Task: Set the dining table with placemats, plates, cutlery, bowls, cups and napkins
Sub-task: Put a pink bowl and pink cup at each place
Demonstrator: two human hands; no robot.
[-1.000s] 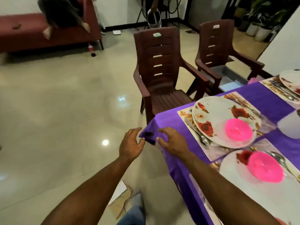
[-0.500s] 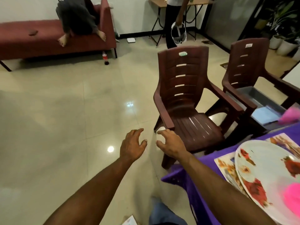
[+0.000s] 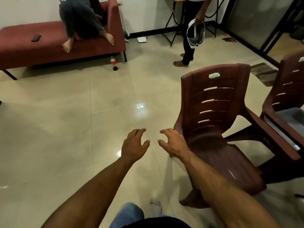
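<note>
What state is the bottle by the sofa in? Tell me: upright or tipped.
Upright. The bottle stands on the floor with its cap on top and dark base below, beside the sofa leg.

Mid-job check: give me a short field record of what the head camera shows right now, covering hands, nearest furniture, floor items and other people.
left hand: empty, fingers loosely spread, over the floor
right hand: empty, fingers loosely curled, by the chair's seat edge
nearest furniture: dark brown slatted plastic armchair; second one at the right edge
floor items: small cola bottle with red label, beside the red sofa
people: one seated on the sofa, one standing holding a white helmet
dining table: not in view
</note>
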